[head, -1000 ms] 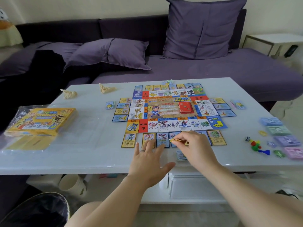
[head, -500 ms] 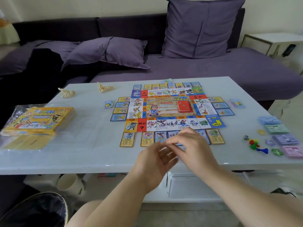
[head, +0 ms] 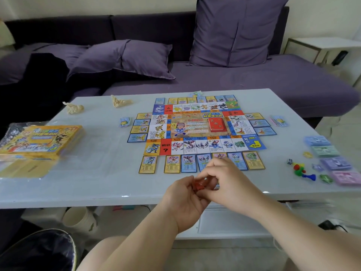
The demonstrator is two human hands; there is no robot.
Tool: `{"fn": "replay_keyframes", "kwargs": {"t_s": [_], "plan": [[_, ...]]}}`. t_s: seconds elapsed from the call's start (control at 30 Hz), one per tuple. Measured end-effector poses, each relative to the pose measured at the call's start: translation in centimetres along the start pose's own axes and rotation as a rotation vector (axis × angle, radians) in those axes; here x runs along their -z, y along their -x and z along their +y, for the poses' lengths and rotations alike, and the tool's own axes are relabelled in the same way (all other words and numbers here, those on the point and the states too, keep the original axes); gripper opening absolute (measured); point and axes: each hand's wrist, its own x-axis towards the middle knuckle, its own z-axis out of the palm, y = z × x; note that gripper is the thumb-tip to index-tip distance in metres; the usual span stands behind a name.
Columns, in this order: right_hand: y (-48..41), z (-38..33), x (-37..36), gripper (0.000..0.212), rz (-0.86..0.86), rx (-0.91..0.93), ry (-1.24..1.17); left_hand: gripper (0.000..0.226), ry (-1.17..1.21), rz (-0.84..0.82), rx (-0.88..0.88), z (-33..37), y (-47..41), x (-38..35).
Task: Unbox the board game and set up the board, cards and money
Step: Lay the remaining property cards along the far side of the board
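The left hand (head: 183,194) and right hand (head: 232,182) meet over the near edge of the table (head: 97,173). The fingers of both curl round a small red item (head: 201,184), too blurred to identify. Directly beyond the hands lies the board (head: 197,126), with a row of cards (head: 188,163) along its near side. Its red square (head: 165,147) reads "?" and its blue corner (head: 254,142) reads "2000". The money stacks (head: 332,159) lie right of the hands and the yellow box (head: 39,139) lies far left.
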Motion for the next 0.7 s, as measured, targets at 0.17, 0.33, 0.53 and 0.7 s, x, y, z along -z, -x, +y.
{"fn": "replay_keyframes", "kwargs": {"t_s": [0.17, 0.33, 0.53, 0.7], "plan": [[0.1, 0.1, 1.0, 0.022, -0.017, -0.076, -0.071, 0.038, -0.072, 0.008, -0.024, 0.2, -0.3, 0.3], [-0.2, 0.6, 1.3, 0.013, -0.023, -0.175, -0.047, 0.027, -0.246, -0.085, -0.022, 0.0, -0.2, 0.3], [-0.3, 0.8, 2.5, 0.007, -0.158, -0.308, -0.140, 0.029, -0.421, -0.116, -0.085, -0.2, -0.3, 0.2], [-0.3, 1.0, 3.0, 0.012, -0.333, -0.406, -0.135, 0.025, -0.663, -0.078, -0.160, -0.5, -0.4, 0.3]]}}
